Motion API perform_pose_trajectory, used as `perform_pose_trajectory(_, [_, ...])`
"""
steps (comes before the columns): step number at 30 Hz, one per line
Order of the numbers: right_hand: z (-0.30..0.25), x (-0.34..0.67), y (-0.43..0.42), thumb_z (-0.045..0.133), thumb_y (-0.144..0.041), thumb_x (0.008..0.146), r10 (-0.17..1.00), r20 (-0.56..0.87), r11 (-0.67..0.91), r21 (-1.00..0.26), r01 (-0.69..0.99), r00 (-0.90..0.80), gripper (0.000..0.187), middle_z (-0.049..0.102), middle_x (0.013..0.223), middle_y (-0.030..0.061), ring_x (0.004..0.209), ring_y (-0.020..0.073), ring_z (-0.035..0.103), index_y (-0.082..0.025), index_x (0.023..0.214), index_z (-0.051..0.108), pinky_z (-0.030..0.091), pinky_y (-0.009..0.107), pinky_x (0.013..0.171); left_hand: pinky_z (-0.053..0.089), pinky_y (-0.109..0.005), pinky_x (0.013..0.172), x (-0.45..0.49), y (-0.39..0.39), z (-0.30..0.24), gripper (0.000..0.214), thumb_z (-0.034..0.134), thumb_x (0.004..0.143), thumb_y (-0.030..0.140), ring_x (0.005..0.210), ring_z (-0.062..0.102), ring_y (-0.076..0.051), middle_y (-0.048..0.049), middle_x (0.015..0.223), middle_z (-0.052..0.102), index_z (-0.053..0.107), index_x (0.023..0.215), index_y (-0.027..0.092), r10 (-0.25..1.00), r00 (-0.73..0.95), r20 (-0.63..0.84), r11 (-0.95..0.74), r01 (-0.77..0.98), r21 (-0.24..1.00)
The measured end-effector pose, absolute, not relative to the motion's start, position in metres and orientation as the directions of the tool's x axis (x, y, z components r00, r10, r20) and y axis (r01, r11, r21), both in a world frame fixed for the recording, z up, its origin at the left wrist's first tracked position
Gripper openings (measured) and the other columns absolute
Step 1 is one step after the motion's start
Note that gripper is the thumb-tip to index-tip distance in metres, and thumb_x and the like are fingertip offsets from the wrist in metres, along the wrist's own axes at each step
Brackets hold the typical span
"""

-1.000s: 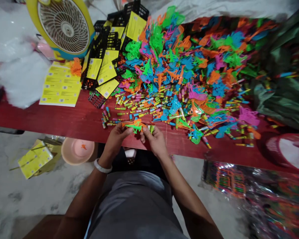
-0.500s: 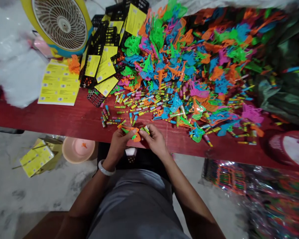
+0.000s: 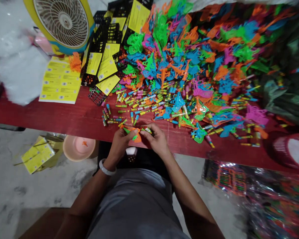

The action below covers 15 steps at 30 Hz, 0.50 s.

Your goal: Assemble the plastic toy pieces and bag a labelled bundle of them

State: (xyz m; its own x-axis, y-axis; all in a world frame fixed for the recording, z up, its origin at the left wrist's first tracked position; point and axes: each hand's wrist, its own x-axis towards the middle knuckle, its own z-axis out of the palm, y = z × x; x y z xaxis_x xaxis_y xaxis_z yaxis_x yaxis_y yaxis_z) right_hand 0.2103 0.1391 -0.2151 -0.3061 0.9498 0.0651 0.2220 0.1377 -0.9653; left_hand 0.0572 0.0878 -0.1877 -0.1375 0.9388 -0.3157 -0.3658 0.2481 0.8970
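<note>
My left hand (image 3: 121, 142) is closed on an orange plastic toy piece (image 3: 137, 136) with a perforated rounded end. A green plastic piece (image 3: 126, 130) shows beside it under my thumb. My right hand (image 3: 156, 140) pinches a small yellow-green tube (image 3: 148, 129) close to the orange piece. Both hands are together over the table's front edge, and my fingers partly hide what they hold. Just beyond them, several small colored tubes (image 3: 133, 117) lie on the red table (image 3: 72, 114).
A large pile of colored plastic pieces (image 3: 189, 63) covers the back. Black trays (image 3: 98, 39) with yellow cards (image 3: 107, 68) and a fan (image 3: 64, 21) stand left. A red basket (image 3: 286, 149) sits right; a pink basin (image 3: 79, 147) is on the floor.
My right hand has shifted slightly, and the tube in its fingers has turned to lie flatter. My left hand still holds the orange piece. The camera view has moved a little.
</note>
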Motion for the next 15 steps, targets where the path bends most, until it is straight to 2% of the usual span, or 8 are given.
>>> perform_pose_trajectory(5, [-0.218, 0.212, 0.137, 0.068, -0.040, 0.087, 0.940, 0.090, 0.169, -0.961, 0.220, -0.328, 0.018, 0.073, 0.090, 0.0026, 0.084, 0.0195, 0.065, -0.022, 0.089, 0.069, 0.051, 0.032, 0.080, 0.052, -0.030, 0.079, 0.058, 0.088, -0.191, 0.032, 0.081, 0.077, 0.040, 0.079, 0.068, -0.017, -0.0028, 0.086, 0.077, 0.077, 0.097, 0.015, 0.945, -0.140, -0.295, 0.226, -0.369, 0.901])
perform_pose_trajectory(10, [-0.228, 0.210, 0.129, 0.064, -0.037, 0.090, 0.927, 0.136, 0.227, -0.946, 0.233, -0.349, 0.017, 0.075, 0.101, 0.0061, 0.097, 0.0234, 0.068, -0.024, 0.097, 0.071, 0.053, 0.039, 0.090, 0.052, -0.029, 0.076, 0.058, 0.087, -0.193, 0.030, 0.078, 0.080, 0.039, 0.077, 0.068, -0.017, -0.0025, 0.086, 0.076, 0.075, 0.098, 0.015, 0.939, -0.174, -0.298, 0.222, -0.356, 0.908])
perform_pose_trajectory(15, [-0.233, 0.211, 0.117, 0.060, -0.034, 0.094, 0.914, 0.160, 0.255, -0.941, 0.221, -0.372, 0.016, 0.074, 0.100, 0.0061, 0.095, 0.0235, 0.069, -0.025, 0.103, 0.070, 0.054, 0.037, 0.085, 0.051, -0.029, 0.076, 0.064, 0.091, -0.188, 0.029, 0.077, 0.078, 0.042, 0.077, 0.065, -0.017, -0.0017, 0.082, 0.073, 0.072, 0.088, 0.016, 0.931, -0.201, -0.304, 0.242, -0.282, 0.928])
